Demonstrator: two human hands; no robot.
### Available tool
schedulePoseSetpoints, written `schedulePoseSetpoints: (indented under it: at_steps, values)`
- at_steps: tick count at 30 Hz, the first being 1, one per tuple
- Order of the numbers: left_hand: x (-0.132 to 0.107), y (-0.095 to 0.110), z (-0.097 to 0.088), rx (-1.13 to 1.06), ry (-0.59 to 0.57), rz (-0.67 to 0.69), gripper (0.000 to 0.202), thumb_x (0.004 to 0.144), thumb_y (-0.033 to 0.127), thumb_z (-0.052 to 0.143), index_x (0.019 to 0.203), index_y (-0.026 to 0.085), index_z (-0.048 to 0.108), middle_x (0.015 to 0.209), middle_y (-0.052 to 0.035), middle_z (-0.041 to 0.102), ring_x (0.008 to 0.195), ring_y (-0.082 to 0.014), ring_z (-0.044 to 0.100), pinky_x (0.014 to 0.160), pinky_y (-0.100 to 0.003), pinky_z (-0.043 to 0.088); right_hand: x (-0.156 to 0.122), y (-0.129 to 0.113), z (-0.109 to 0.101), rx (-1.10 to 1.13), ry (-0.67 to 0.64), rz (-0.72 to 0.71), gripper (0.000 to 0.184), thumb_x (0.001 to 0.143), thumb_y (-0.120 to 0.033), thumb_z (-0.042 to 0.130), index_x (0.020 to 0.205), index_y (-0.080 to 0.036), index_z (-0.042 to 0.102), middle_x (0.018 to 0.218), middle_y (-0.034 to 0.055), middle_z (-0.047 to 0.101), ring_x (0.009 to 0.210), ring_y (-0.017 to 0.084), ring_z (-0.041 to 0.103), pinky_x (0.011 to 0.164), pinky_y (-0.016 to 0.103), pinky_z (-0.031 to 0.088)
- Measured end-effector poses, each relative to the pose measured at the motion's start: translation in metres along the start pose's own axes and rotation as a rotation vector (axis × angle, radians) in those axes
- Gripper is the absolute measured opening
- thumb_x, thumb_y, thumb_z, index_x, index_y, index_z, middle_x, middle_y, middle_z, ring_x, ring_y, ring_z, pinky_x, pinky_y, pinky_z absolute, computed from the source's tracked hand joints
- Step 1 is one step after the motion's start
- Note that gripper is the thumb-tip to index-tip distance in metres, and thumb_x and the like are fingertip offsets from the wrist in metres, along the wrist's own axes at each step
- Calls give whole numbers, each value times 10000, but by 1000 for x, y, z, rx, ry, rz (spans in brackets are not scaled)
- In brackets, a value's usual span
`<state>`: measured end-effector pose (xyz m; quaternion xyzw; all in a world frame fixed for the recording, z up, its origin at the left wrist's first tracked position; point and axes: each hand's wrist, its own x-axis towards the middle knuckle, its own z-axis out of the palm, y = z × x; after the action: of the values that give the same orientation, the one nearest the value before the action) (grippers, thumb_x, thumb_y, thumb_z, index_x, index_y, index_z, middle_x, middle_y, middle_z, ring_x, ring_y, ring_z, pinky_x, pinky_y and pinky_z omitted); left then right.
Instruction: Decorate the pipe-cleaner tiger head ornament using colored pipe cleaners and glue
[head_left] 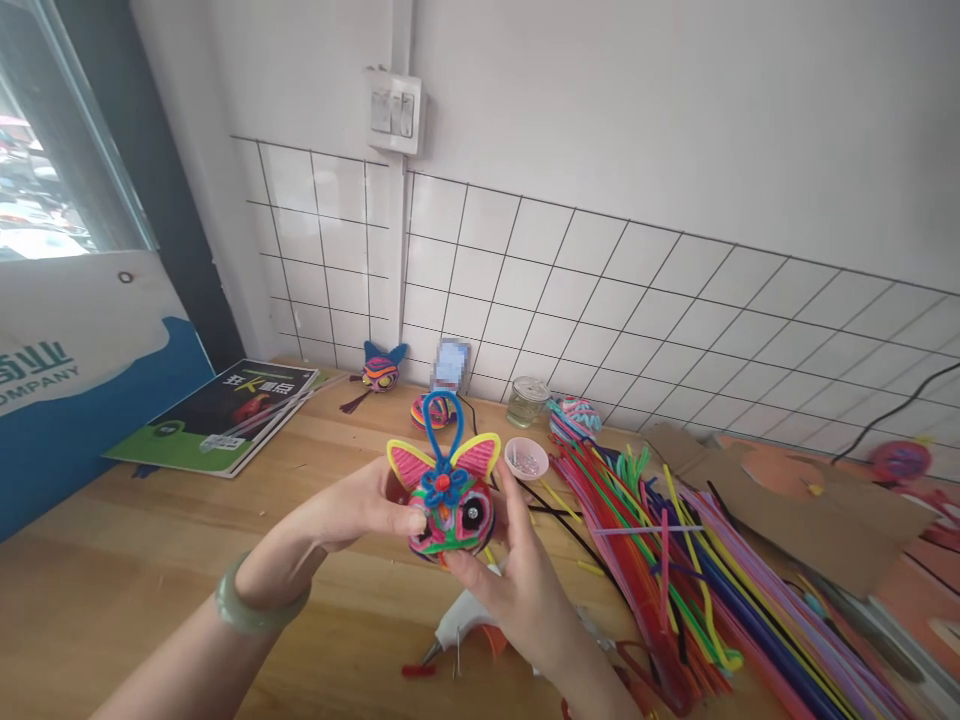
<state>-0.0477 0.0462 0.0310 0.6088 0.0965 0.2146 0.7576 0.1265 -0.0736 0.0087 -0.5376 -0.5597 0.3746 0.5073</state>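
Between my two hands, above the wooden table, is a pipe-cleaner animal head (451, 512) with yellow-edged pink ears, a dark eye, a blue flower with a red centre and a blue loop on top. My left hand (367, 508) grips its left side, the thumb across the front over one eye. On the other side, my right hand (517, 560) has its thumb under the chin and its fingers behind the right ear. Below the hands lies a white hot glue gun (461, 618), partly hidden by my right wrist, with a short red piece (418, 671) by its nozzle.
Bundles of coloured pipe cleaners (645, 560) cover the right side. Along the back stand a similar finished head (381, 368), a propped phone (451, 364), a glass jar (528, 401) and a pink bowl (526, 459). Books (225, 415) lie left; cardboard (795, 500) lies right. A wire grid lines the wall.
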Motion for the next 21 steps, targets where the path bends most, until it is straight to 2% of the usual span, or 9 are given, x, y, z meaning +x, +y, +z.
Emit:
schedulePoseSetpoints:
  at_steps: [2,5,8,10,13,15,18,21]
  values:
    - [-1,0,-3,3,-17,-15,552,635,404,822,1104,156,672,1037,-116,714,914,-242,660,765,-303,528,0,1,2,-3,5,-17,962,807,-394,709,1529,-245,92,1389,120,531,1251,281,529,1058,471,415]
    - [-2,-1,-4,41,-16,-65,534,599,347,846,1068,155,676,944,-100,720,819,-226,663,671,-284,532,1,4,5,12,-1,-49,949,814,-383,709,1526,-254,95,1404,122,517,1251,276,531,1050,466,425]
    - [-1,-1,-3,79,-13,-48,511,578,307,854,1037,159,683,878,-74,716,750,-196,650,624,-252,516,1,6,7,66,-1,-66,915,817,-367,710,1521,-268,134,1422,114,503,1271,276,516,1060,459,418]
    - [-1,0,-2,97,-5,-22,487,580,293,850,1020,156,691,868,-70,719,754,-193,650,648,-254,518,1,6,4,113,-18,-36,893,829,-377,695,1520,-282,136,1434,114,488,1248,273,539,1040,459,439]
    - [-3,3,-7,112,63,19,478,587,290,844,1021,160,694,894,-84,731,788,-222,668,681,-290,537,3,5,-13,159,-21,20,844,837,-422,671,1510,-303,176,1454,124,451,1171,256,598,967,434,499]
    - [-7,6,-15,112,138,49,444,611,306,831,1011,168,695,872,-90,735,748,-235,679,644,-316,553,7,4,-31,137,67,38,770,835,-459,658,1481,-307,268,1424,126,484,1127,241,624,951,424,505]
    - [-15,12,-30,91,246,161,478,616,327,829,1041,167,681,927,-124,738,851,-287,693,754,-384,564,13,6,-59,65,156,70,628,839,-482,640,1398,-293,426,1327,113,581,1087,240,648,958,432,490]
    - [-23,19,-40,60,361,247,498,627,355,821,1065,173,669,924,-136,736,839,-301,699,712,-375,573,12,15,-73,-147,90,129,459,850,-494,606,1232,-239,602,1139,91,695,998,238,683,901,399,518]
